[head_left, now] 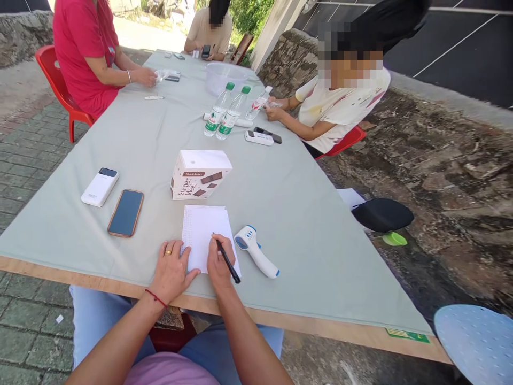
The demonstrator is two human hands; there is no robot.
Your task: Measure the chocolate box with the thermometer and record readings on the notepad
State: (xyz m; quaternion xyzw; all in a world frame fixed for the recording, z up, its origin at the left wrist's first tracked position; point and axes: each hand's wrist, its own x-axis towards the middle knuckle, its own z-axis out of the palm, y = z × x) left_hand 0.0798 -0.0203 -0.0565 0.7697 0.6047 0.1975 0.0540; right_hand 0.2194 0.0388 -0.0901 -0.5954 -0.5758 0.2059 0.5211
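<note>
While the left hand (170,271) lies spread at the near left corner of the paper (202,227) on the surface (320,267), the right hand (218,267) pinches a black pen (228,261) slanting over that paper, tip pointing away and leftward.

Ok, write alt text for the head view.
A person's right hand holds a black pen at a white paper sheet, left hand at its edge. Nearby on grey-green cloth: a white cardboard box, a white-blue gun-shaped thermometer; three people sit beyond.

One head-worn camera here, facing forward and down. From the near edge, it looks far along the table (304,278).
</note>
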